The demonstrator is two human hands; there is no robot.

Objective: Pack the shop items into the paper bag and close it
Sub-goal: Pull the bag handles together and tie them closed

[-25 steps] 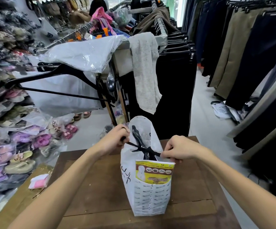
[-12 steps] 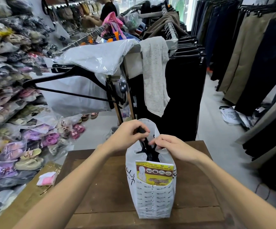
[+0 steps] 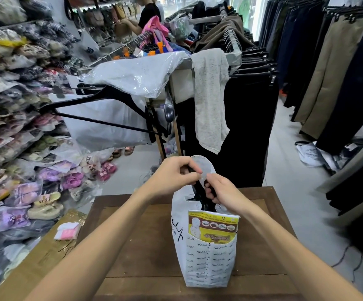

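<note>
White paper bag [image 3: 206,263] w/ printed logos stands upright on wooden table [image 3: 137,242], at abt 5 o'clock from table centre, near the front edge. Yellow printed pkt [image 3: 213,228] sticks out of bag's near side. Both hands meet right above bag mouth, almost touching. Left hand [image 3: 171,177] at 11 o'clock of the mouth, fingers pinched narrow on a black handle strap [image 3: 198,187] beside the tall white flap [image 3: 204,168]. Right hand [image 3: 221,190] at 1 o'clock, fingers curled tight on the other black strap. Small pink pkt [image 3: 67,230] lies at 9 o'clock, off table on cardboard [image 3: 34,263].
</note>
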